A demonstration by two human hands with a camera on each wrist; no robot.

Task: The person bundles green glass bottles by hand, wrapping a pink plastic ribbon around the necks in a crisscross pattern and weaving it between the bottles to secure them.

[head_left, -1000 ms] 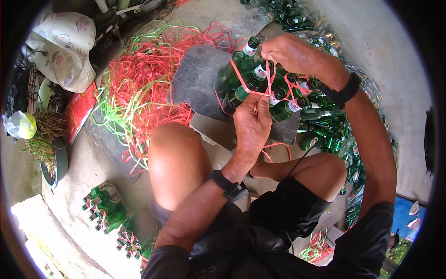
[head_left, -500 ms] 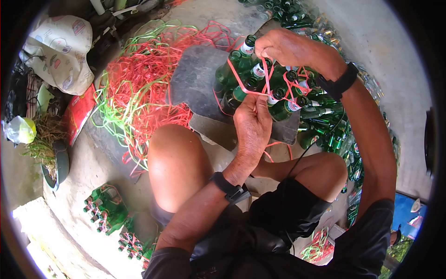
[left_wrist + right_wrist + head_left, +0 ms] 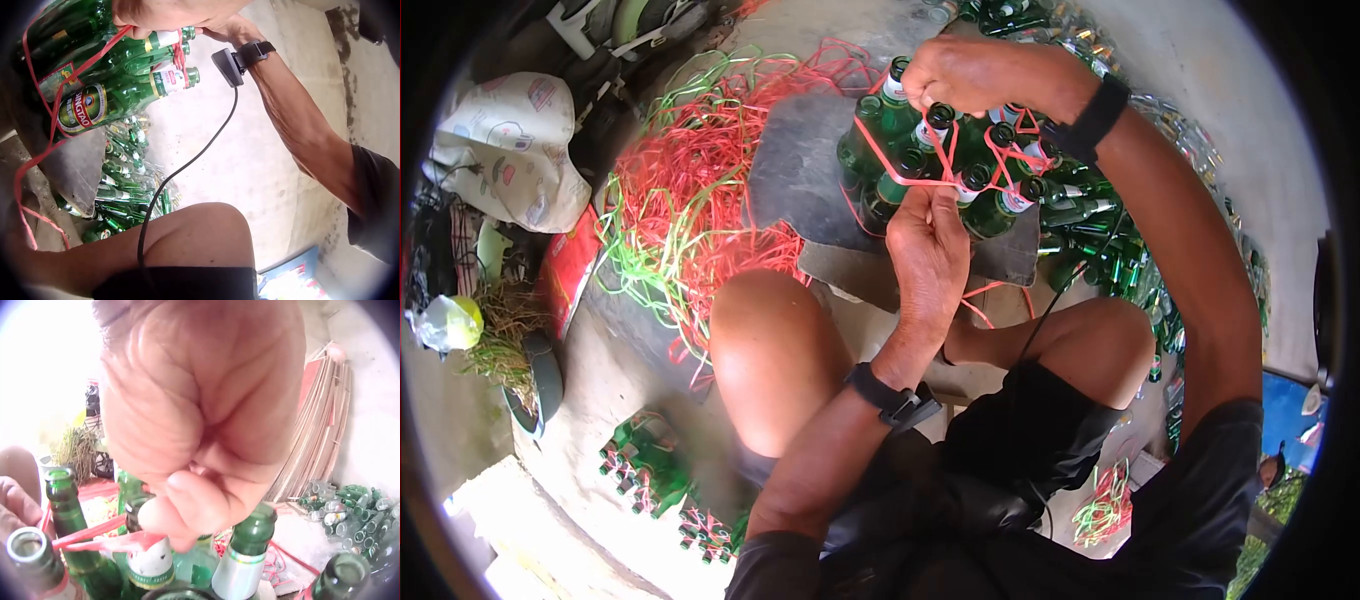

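Observation:
Green glass bottles (image 3: 878,150) stand grouped upright on a dark slab (image 3: 785,165), with red plastic strapping (image 3: 920,182) wound round their necks. My left hand (image 3: 928,255) pinches the strapping between thumb and fingers at the near side of the group. Over the far bottles, my right hand (image 3: 970,75) has its fingers curled in on a red strand that runs down to the left hand. The right wrist view shows the right hand (image 3: 200,425) from the palm side, close above the bottle mouths. A bottle with a Singtao-type label (image 3: 81,109) shows in the left wrist view.
A tangled heap of red and green strapping (image 3: 700,200) lies left of the slab. Many loose green bottles (image 3: 1100,215) are piled at the right along the wall. Strapped bottle bundles (image 3: 645,465) stand at lower left. A black cable (image 3: 156,194) hangs from the right wrist camera.
The head view has shifted, so bottles and hands appear higher and further left. My right hand has moved slightly nearer the far left bottle; both hands keep their hold on the strapping.

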